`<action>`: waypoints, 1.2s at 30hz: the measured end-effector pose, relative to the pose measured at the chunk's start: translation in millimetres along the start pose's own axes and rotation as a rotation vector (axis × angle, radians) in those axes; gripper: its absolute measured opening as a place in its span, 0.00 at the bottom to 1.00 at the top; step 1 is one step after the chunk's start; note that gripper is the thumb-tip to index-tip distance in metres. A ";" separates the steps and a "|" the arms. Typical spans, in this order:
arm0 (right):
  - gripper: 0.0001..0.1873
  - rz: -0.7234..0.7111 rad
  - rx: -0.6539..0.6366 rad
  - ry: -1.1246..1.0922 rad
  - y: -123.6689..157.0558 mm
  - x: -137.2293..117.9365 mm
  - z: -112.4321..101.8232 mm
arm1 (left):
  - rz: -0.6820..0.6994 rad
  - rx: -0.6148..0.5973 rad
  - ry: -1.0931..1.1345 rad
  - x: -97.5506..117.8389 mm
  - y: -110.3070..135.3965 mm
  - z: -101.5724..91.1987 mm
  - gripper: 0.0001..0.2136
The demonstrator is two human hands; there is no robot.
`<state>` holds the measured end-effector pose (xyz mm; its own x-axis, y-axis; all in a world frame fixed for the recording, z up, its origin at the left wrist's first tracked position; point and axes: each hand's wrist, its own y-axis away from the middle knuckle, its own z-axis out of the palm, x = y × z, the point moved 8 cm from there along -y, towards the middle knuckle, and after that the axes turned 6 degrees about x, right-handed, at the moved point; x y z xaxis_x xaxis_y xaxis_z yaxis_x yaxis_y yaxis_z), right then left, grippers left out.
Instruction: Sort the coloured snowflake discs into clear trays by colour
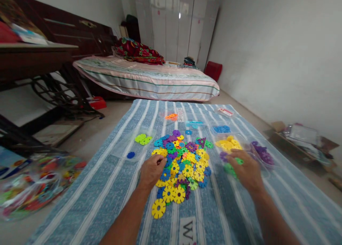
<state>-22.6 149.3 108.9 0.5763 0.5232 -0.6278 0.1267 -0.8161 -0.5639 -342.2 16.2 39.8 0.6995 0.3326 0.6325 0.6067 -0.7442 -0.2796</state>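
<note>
A loose pile of plastic snowflake discs point(187, 163) in yellow, blue, green and purple lies mid-table. My left hand point(153, 171) rests at the pile's left edge with its fingers curled closed; what they hold, if anything, is hidden. Over a clear tub with green discs point(230, 170), my right hand point(247, 168) is slightly blurred, thumb and fingers drawn together. Green shows between them, but I cannot tell whether that disc is gripped or lies below. Beside this hand are a tub of yellow discs point(229, 144) and a tub of purple discs point(263, 154).
Light-green discs point(143, 139) and a dark-blue disc point(130, 155) sit in clear tubs on the left. Further back are orange discs point(171, 116), light-blue discs point(195, 124) and blue discs point(221, 129). A bag of colourful pieces point(40, 188) lies left of the table; a bed point(149, 81) stands beyond.
</note>
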 end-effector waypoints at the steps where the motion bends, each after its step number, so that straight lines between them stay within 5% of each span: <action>1: 0.17 0.004 0.072 0.084 -11.3 16.1 -17.5 | -0.002 0.001 -0.001 0.0 0.2 0.0 0.11; 6: 0.13 0.155 0.255 0.590 -54.1 103.3 -87.9 | -0.004 0.004 0.002 0.8 1.4 0.3 0.10; 10: 0.15 0.202 0.264 0.778 -58.5 127.7 -100.5 | 0.002 0.005 0.010 1.5 2.6 0.6 0.10; 13: 0.17 -0.018 0.260 0.615 -38.2 85.9 -70.9 | 0.003 0.006 0.008 1.2 3.0 1.1 0.10; 16: 0.15 -0.296 0.113 0.232 5.4 13.5 -15.6 | 0.003 -0.003 0.015 0.5 3.1 2.3 0.10; 19: 0.09 -0.432 -0.095 -0.012 54.5 -51.6 38.7 | 0.003 -0.013 0.015 -0.2 3.1 3.4 0.10; 22: 0.09 -0.493 -0.276 -0.026 89.4 -91.9 76.8 | -0.004 -0.009 0.013 -0.5 3.6 3.3 0.10; 28: 0.07 -0.424 -0.419 0.059 108.3 -100.2 99.2 | -0.005 0.000 0.016 0.9 4.7 2.6 0.09; 36: 0.02 -0.321 -0.294 -0.106 100.3 -85.6 83.3 | 0.012 -0.002 0.013 2.6 4.4 2.1 0.09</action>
<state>-126.5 43.1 61.3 0.3863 0.7710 -0.5062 0.5189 -0.6355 -0.5718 -337.0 15.0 38.7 0.7019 0.3164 0.6381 0.5975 -0.7493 -0.2857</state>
